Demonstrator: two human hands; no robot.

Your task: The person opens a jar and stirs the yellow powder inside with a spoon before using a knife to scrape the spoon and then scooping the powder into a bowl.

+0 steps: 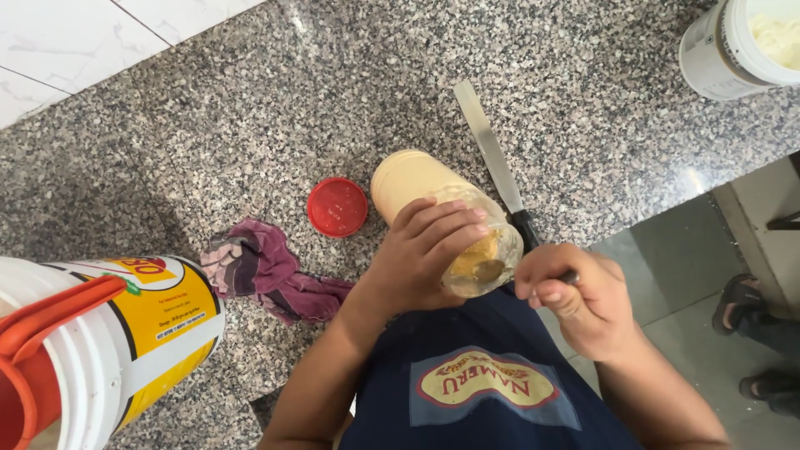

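One jar (433, 208) tilted, mouth toward person

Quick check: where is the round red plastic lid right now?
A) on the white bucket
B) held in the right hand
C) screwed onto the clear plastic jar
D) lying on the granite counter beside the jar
D: the round red plastic lid lies flat on the speckled granite counter, beside the clear plastic jar, whose mouth is open in the left hand.

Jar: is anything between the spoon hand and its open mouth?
Nothing visible. The left hand holds the tilted jar with its mouth toward the right hand, whose spoon already reaches inside. The red lid lies off on the counter, and the knife lies behind the jar.
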